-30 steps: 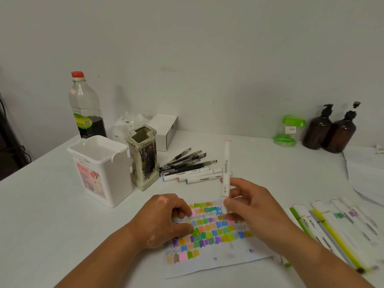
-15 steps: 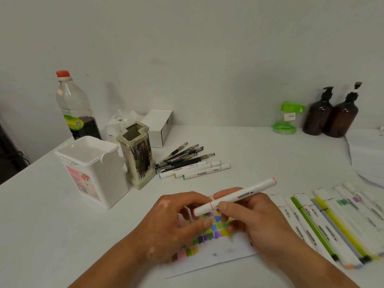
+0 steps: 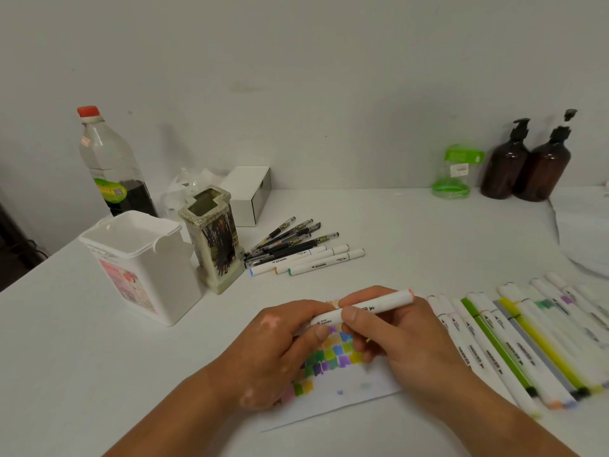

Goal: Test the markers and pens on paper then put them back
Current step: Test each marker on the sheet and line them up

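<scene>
Marker (image 3: 385, 302) level above swatch paper (image 3: 346, 399), 6 o'clock on the surface. Your right hand (image 3: 405, 344) pinches mid-barrel; your left hand (image 3: 273, 351) pinches the 9 o'clock end. Likely light, rigid, slick plastic: hold mid-barrel.

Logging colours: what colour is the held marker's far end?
Salmon pink on the marker, head view.

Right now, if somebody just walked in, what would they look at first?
Probably the left hand and right hand gripping a white marker in the middle, over paper covered in bright colour patches. Next, the long row of markers lying at the right, and two brown bottles by the back wall.
</scene>
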Demonstrator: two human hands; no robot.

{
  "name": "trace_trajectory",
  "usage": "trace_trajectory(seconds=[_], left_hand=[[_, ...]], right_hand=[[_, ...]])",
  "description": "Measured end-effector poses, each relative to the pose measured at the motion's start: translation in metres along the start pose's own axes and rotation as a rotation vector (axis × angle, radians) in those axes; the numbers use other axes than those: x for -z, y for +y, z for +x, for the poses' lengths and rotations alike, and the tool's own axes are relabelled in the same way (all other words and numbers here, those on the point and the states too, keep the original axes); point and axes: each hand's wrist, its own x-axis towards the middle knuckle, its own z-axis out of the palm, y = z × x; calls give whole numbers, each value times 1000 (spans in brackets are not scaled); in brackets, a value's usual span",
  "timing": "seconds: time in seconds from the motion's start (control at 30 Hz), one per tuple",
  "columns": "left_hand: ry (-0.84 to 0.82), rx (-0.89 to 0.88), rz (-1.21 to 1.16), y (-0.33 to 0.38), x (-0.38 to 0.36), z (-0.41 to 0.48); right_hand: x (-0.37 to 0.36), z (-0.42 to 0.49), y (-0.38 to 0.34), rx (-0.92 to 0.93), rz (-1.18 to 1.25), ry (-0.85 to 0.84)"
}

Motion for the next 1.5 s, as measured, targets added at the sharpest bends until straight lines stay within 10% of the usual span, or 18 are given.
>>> trace_trajectory(seconds=[0.53, 0.77, 0.93, 1.5], left_hand=[[16, -80, 61, -2, -2, 3], [-67, 151, 275, -29, 9, 0], [-27, 185, 315, -33, 11, 1], [-62, 223, 295, -32, 12, 2]], right_hand=[[-4, -5, -2, 51, 3, -50], [2, -4, -3, -15, 125, 39], [-11, -13, 4, -106, -46, -217], [-16, -14, 10, -89, -351, -185]])
